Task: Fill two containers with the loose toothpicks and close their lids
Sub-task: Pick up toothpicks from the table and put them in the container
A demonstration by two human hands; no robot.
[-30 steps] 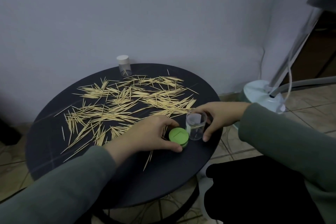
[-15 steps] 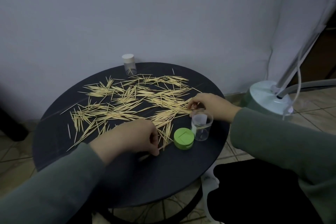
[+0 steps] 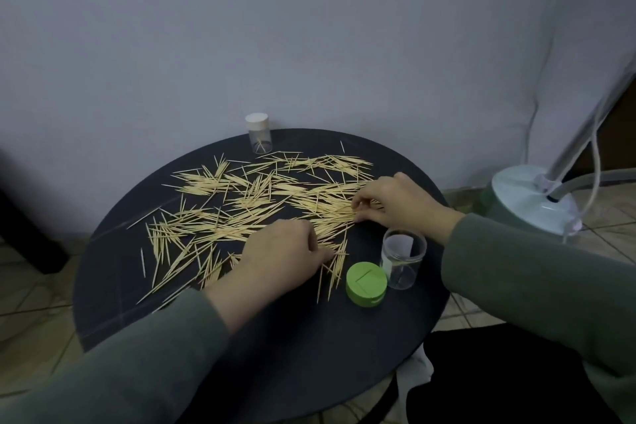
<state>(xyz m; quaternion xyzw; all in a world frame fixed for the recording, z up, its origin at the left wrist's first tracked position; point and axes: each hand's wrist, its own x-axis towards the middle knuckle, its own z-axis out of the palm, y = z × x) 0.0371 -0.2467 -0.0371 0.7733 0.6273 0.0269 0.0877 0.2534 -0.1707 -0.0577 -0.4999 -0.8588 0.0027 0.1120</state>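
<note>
Loose toothpicks (image 3: 261, 203) lie scattered over a round dark table (image 3: 303, 348). An open clear jar (image 3: 402, 260) stands near the table's right edge, its green lid (image 3: 366, 284) lying flat beside it on the left. A second clear jar with a white lid (image 3: 258, 133) stands shut at the far edge. My left hand (image 3: 278, 258) rests palm down on toothpicks left of the green lid, fingertips curled onto them. My right hand (image 3: 392, 203) pinches at toothpicks just behind the open jar.
A pale green appliance base (image 3: 526, 203) with a pole and hoses stands on the tiled floor to the right of the table. A grey wall rises close behind the table. My dark lap sits below the table's right front edge.
Both hands left the jar and green lid and moved up onto the toothpick pile; the lid and open jar now stand alone.
</note>
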